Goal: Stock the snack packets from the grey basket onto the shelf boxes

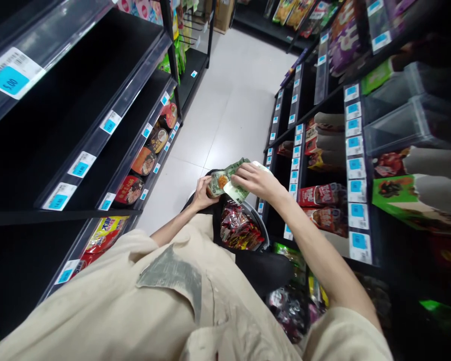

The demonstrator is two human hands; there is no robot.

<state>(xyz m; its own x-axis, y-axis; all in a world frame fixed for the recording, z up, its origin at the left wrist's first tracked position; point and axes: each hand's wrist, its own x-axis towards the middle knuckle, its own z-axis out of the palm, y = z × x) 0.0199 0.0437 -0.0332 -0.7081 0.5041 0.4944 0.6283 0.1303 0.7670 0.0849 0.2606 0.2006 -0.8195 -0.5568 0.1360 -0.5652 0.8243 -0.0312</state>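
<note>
Packaging [217, 183] — green, with a round orange food picture — sits between the two hands, above a basket [265, 232] of shiny red packets [237, 228]. The left hand [202, 194] pinches its left end, thumb on the near side. The right hand [250, 179] reaches over its right part, fingers bent and close together beside a pale piece [234, 192]; from this angle I cannot quite tell whether they pinch it or merely rest there. Round tubs [143, 160] line a low shelf to the left, across the floor [218, 115].
</note>
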